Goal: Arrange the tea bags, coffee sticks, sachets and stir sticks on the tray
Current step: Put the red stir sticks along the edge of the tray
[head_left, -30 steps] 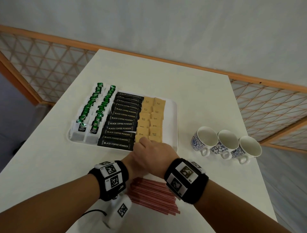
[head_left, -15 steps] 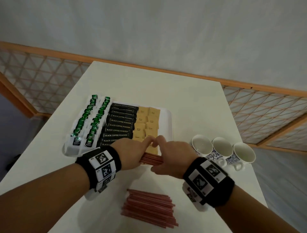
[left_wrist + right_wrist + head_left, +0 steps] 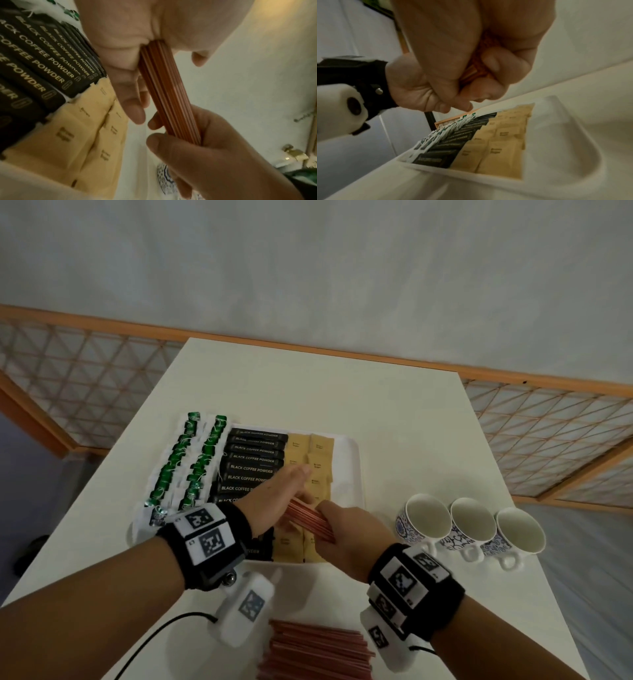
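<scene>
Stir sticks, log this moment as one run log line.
right hand: grips stir stick bundle | left hand: fingers straight along bundle | bundle: above tray | spare stir sticks: on table

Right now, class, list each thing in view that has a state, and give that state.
Stir stick bundle: held above the tray by both hands.
Left hand: fingers straight along the bundle.
Right hand: grips the bundle's near end.
Tray: right strip bare.
Loose stir sticks: piled on the table.
Three cups: upright, empty.
</scene>
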